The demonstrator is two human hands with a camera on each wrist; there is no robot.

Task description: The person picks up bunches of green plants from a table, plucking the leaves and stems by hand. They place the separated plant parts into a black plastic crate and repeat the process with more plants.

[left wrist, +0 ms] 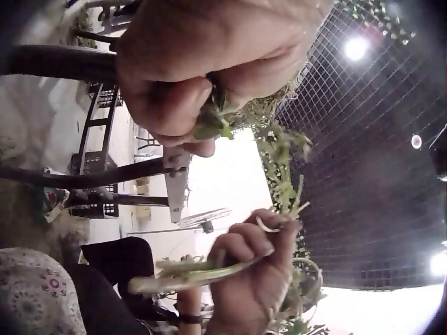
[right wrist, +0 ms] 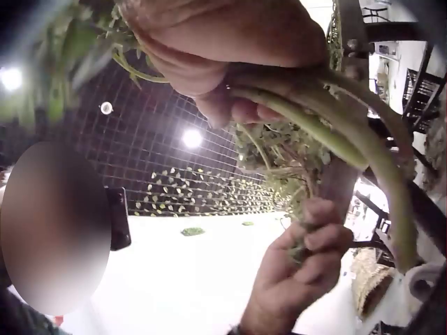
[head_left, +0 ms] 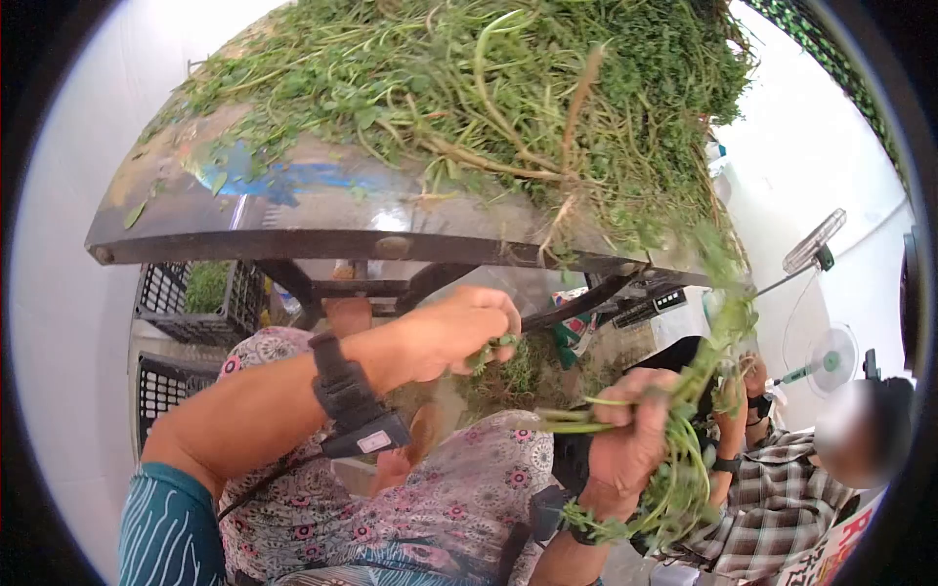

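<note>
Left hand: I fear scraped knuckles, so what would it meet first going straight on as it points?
Probably the table edge, up and right of the left hand in the head view, though depth is unclear and it might pass underneath.

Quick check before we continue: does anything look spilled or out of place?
Yes: loose greens lie on the floor by the table, apart from the heap on top, perhaps dropped or discarded. Pale roots also hang over its near edge.

The heap of greens (head_left: 606, 107), cut off by the head view's top, hides much of the right edge of the bench (head_left: 234, 246), while the left fingers (left wrist: 178, 105) mostly conceal a sprig (left wrist: 213, 124) and the larger bunch (head_left: 725, 327) has blurred leaves.
</note>
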